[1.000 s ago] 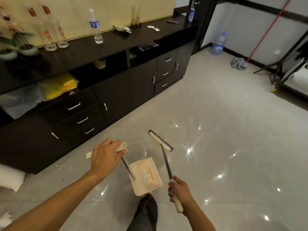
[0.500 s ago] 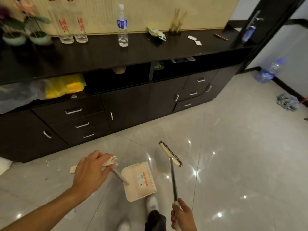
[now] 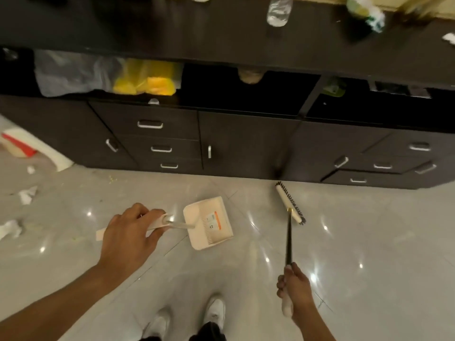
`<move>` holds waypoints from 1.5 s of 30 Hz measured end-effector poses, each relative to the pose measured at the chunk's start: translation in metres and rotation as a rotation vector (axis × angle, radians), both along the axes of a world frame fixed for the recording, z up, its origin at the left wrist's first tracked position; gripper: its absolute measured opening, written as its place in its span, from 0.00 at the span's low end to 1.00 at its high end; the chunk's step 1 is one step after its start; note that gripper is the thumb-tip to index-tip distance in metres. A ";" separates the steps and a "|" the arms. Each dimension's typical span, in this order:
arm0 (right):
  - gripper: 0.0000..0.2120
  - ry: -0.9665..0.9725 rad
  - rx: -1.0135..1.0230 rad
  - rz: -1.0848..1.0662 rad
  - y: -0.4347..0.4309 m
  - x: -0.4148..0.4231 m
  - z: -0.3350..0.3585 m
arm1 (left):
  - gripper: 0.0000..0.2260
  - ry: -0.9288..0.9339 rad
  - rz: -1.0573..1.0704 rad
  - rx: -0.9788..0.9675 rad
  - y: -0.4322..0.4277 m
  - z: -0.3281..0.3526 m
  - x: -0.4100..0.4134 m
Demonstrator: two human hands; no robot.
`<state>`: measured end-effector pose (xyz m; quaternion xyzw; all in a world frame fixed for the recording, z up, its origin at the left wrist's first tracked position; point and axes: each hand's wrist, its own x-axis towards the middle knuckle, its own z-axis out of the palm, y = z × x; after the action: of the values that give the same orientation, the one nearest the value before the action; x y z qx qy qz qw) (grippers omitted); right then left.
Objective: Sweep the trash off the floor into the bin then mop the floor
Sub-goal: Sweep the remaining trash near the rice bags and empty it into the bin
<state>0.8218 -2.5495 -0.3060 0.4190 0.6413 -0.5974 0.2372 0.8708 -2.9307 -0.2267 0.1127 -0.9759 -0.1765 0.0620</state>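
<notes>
My left hand [image 3: 128,236] grips the pale handle of a cream dustpan [image 3: 209,223], whose pan hangs just above the grey tiled floor ahead of my feet. My right hand [image 3: 293,289] holds the white grip of a broom; its dark shaft runs up to the cream, black-bristled broom head [image 3: 290,202] near the cabinet base. Crumpled white paper scraps [image 3: 27,194] and another scrap [image 3: 11,228] lie on the floor at the left, with small yellowish crumbs around them.
A long dark cabinet [image 3: 246,141] with drawers and open shelves blocks the way ahead. A white and red bag [image 3: 27,146] leans at its left end. Bottles stand on its top. My white shoes [image 3: 214,311] are at the bottom.
The view has swung left and tilted down, closer to the cabinet. Paper scraps on the left floor have come into sight. Both hands keep their hold on dustpan and broom.
</notes>
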 end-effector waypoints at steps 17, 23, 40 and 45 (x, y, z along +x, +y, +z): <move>0.26 -0.171 -0.048 0.756 -0.209 0.073 -0.047 | 0.12 -0.004 0.482 -0.049 -0.108 -0.034 0.127; 0.28 -0.239 -0.032 0.904 -0.253 0.131 -0.029 | 0.14 -0.020 0.545 -0.036 -0.139 -0.030 0.190; 0.26 -0.116 0.025 0.678 -0.320 0.183 -0.014 | 0.12 -0.015 0.761 0.016 -0.206 -0.023 0.341; 0.27 -0.198 0.004 0.812 -0.357 0.197 -0.027 | 0.12 -0.008 0.814 0.030 -0.218 -0.028 0.384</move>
<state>1.0187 -2.9069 -0.3333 0.1880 0.7296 -0.4110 0.5133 1.2545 -3.1486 -0.2552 0.4912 -0.8492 -0.1515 0.1213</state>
